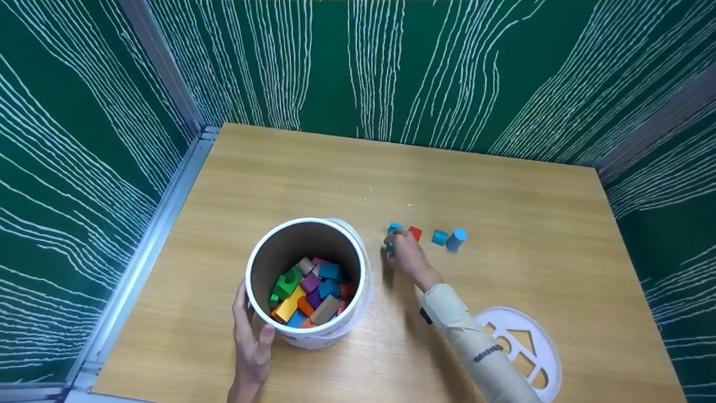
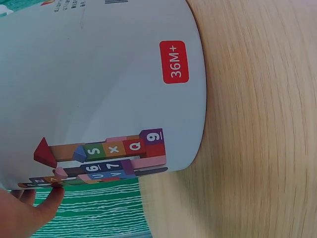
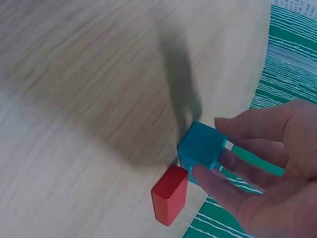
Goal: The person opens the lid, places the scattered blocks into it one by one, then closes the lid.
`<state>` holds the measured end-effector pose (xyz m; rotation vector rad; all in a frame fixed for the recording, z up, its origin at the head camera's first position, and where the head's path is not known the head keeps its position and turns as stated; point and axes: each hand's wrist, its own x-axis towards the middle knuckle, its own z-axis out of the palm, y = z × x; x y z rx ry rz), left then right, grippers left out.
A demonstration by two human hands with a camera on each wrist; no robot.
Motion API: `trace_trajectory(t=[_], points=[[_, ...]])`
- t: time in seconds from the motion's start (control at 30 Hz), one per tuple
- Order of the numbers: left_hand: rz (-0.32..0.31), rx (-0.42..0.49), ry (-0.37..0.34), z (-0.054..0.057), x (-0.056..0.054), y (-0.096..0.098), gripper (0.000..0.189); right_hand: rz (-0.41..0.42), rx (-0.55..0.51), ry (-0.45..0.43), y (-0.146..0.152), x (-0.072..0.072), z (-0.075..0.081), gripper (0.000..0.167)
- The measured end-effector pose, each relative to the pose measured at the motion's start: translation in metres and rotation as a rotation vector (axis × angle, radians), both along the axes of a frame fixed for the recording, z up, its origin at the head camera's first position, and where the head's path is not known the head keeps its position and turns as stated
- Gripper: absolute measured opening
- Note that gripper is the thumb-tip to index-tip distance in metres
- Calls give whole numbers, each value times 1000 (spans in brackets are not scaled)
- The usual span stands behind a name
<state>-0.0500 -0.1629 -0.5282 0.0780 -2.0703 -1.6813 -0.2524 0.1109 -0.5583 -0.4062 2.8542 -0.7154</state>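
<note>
Left hand: one, thumb and fingers spread wide against the outer wall of the bucket
Right hand: one, fingers narrowed about one teal block on the table, thumb touching it
Bucket: one, upright, a pile of coloured blocks inside, overlapped, total cannot be told; one yellow block counted among them
Red block: one, just beside the teal block
Blue cylinder: one, upright, right of the red block
Small teal block: one, between the red block and the blue cylinder, nearer the latter
Lid: one, flat on the table, partly behind the right sleeve, at least five cut-outs showing
</note>
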Motion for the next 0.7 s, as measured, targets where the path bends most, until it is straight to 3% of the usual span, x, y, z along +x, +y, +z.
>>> trace_trajectory(t=[0.23,0.7], points=[[-25,6,53,-1,0,0,67,23,-22,0,-1,3,-3,24],[-12,9,6,2,0,1,67,-32,-89,-15,-3,7,-6,27]])
